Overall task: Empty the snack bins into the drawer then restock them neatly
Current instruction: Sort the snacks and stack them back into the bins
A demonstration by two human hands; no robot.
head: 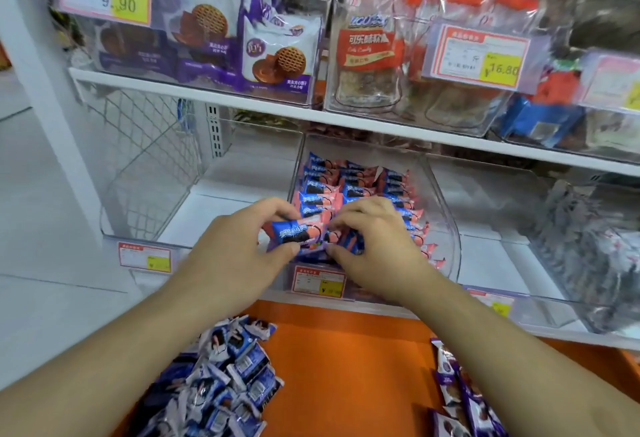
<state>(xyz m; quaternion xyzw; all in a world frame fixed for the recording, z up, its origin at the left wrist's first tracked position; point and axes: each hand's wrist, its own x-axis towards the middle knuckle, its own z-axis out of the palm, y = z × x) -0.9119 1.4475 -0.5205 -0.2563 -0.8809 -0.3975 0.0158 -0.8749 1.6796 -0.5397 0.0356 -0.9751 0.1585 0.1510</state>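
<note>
Left bin [145,194] on the lower shelf holds no packets. Left hand [239,246] pinches a blue-pink packet [298,230] at the middle bin's [446,229] front; right hand [374,242] curls around neighbouring packets. Orange drawer [346,367] below holds loose packets [221,381].

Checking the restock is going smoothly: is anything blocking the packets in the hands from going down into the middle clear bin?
Nothing visible does. Both hands, left hand and right hand, hold blue-and-pink packets over the open front of the middle bin; neat packet rows fill the back.
</note>
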